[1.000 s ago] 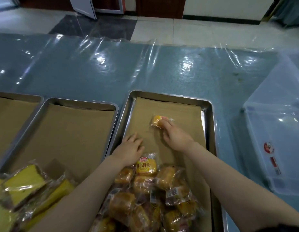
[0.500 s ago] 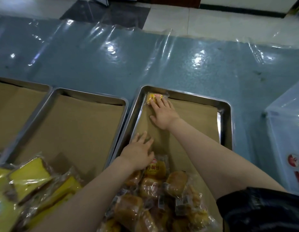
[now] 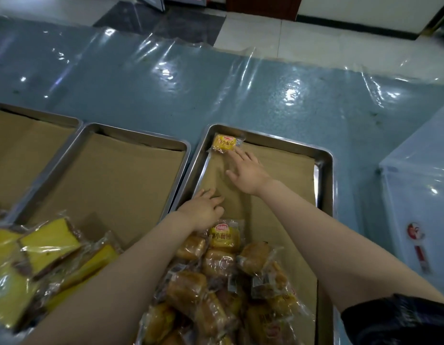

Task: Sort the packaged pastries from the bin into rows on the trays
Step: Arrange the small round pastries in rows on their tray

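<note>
A small yellow packaged bun (image 3: 224, 143) lies alone in the far left corner of the right metal tray (image 3: 324, 170), which is lined with brown paper. My right hand (image 3: 246, 170) is just below it, fingers spread, fingertips barely off the wrapper, holding nothing. My left hand (image 3: 203, 207) rests flat on the paper at the tray's left edge, fingers apart, just above a heap of wrapped brown buns (image 3: 216, 282) that fills the tray's near half. A yellow-labelled pack (image 3: 224, 236) tops that heap.
A second lined tray (image 3: 131, 135) sits in the middle with wrapped yellow cake slices (image 3: 49, 242) piled at its near left. A third tray (image 3: 37, 115) is at far left. A translucent plastic bin (image 3: 420, 195) stands at the right. Clear film covers the blue table.
My right hand carried the yellow bun from the tray's middle to its far left corner, let it go and drew back slightly. My left hand stayed on the paper.
</note>
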`<state>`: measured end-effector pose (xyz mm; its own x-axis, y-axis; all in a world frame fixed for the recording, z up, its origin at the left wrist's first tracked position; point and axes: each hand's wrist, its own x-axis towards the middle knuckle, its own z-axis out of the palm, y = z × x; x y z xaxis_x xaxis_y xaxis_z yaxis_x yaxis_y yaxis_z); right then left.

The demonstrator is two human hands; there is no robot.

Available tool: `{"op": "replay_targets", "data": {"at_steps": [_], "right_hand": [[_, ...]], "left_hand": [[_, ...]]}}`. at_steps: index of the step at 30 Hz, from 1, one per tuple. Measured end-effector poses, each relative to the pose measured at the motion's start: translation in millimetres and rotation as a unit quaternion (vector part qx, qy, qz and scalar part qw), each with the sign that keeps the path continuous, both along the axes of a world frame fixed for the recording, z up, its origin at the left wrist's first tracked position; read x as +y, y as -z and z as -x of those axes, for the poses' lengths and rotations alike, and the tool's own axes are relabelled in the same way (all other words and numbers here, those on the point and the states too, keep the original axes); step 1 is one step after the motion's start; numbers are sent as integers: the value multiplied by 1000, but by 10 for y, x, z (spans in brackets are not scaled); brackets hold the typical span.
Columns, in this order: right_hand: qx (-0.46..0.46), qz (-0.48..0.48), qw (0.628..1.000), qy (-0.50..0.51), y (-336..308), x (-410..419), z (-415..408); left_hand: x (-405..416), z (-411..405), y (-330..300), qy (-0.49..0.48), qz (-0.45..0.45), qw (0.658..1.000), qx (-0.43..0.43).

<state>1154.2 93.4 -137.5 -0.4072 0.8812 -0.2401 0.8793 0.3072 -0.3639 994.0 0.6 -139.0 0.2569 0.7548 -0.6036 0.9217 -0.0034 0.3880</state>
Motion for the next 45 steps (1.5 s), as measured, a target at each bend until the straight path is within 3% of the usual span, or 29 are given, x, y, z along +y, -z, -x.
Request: {"op": "replay_targets", "data": {"at_steps": [6, 11, 16, 25, 29, 32, 35, 40, 45], "right_hand": [[62, 43, 997, 18, -18, -559, -316], [137, 129, 982, -32, -58, -1019, -329], [55, 95, 988, -107, 51, -1146, -322], [-24, 36, 999, -9, 67, -1029, -384], [-24, -44, 998, 35, 35, -948, -452], [55, -34, 994, -88, 25, -965, -489], [34, 21, 981, -192, 56, -1009, -543], [-26, -29, 992, -116, 140, -880, -769], [-95, 7, 995, -22, 300, -587, -886]], "left_hand": [[-32, 162, -17, -21, -13, 998, -56], [-158, 238, -20, -46, -25, 996, -70], [-219, 234, -69, -10, -54, 998, -41], [-250, 141, -87, 54, -65, 996, 28], [-187, 104, -157, 53, -54, 997, 30], [-138, 89, -169, 52, -52, 997, 35], [-113, 102, -133, 52, -44, 996, 50], [-148, 52, -41, 33, -38, 997, 55], [-208, -43, 74, 70, -60, 989, 116]]}}
